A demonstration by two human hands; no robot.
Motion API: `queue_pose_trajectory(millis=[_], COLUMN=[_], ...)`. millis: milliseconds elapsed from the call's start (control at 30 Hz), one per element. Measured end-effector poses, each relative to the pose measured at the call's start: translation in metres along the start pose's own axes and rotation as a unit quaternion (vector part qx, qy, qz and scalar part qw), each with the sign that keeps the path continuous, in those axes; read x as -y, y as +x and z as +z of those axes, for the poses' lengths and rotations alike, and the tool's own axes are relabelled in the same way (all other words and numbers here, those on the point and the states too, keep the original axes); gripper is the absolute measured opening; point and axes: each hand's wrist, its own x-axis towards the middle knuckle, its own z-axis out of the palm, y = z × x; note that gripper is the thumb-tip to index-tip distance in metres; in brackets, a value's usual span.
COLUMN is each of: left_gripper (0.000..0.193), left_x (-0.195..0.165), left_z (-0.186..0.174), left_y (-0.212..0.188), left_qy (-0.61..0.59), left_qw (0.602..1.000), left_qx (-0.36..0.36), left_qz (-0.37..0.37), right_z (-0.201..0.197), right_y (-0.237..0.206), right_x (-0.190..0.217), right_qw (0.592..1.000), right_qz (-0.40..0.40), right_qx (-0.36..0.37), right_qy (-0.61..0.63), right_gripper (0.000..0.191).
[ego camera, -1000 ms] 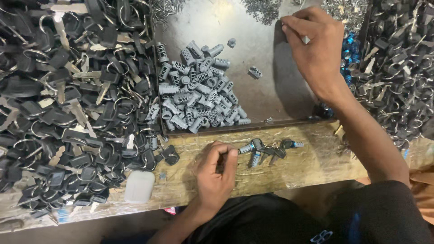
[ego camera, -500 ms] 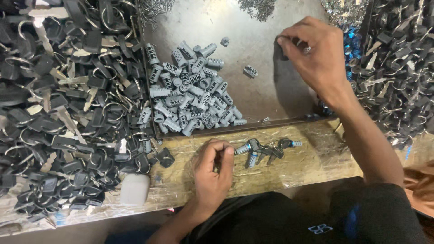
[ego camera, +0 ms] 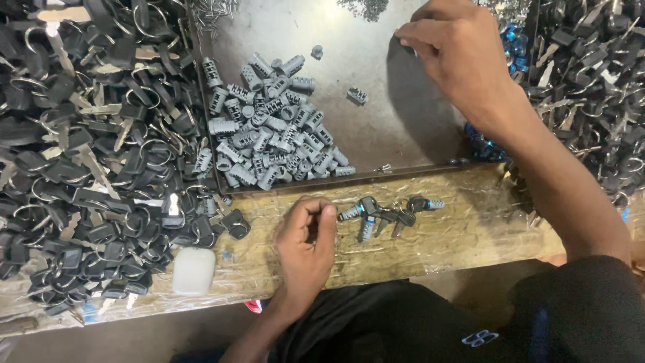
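My right hand [ego camera: 463,57] pinches narrowly, contents unseen, above the metal tray [ego camera: 376,134]; my left hand [ego camera: 306,242], curled, rests below it. I'd grip small parts precisely.

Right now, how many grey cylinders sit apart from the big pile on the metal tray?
2: one grey cylinder near the tray's top, another right of the pile. Others may be hidden.

Soft overhead light leaves a dull sheen on the metal tray [ego camera: 376,128], a shadow under the right hand [ego camera: 463,60], and sharp focus throughout.
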Motion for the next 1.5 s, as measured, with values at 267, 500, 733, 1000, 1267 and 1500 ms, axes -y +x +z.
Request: queue_pose_trajectory(millis=[267,500,733,1000,1267,1500], left_gripper=[0.003,0.004,0.005,0.004,0.004,0.006], left_x=[-0.005,-0.002,-0.003,-0.008,-0.005,-0.006], left_z=[-0.001,0.0,0.0,-0.001,-0.001,0.0], left_y=[0.003,0.003,0.005,0.006,0.004,0.002], left_qy=[0.032,0.008,0.005,0.041,0.053,-0.069], left_qw=[0.999,1.0,1.0,0.998,0.998,0.993], left_qx=[-0.001,0.004,0.006,0.013,0.007,0.044], left_qz=[0.019,-0.007,-0.018,0.052,0.036,-0.08], right_z=[0.002,0.0,0.003,-0.006,-0.001,-0.027], right_y=[0.01,0.003,-0.012,-0.004,0.007,-0.033], right_x=[0.0,-0.004,-0.016,-0.008,-0.002,0.054], right_qw=[1.0,1.0,0.99,0.997,0.999,0.967], right_qz=[-0.004,-0.011,0.094,0.029,-0.025,0.158], right_qx=[0.009,0.013,0.045,0.022,0.032,0.019], right_qy=[0.002,-0.021,0.099,0.063,0.001,0.199], right_gripper=[0.021,0.012,0.013,0.009,0.007,0.005])
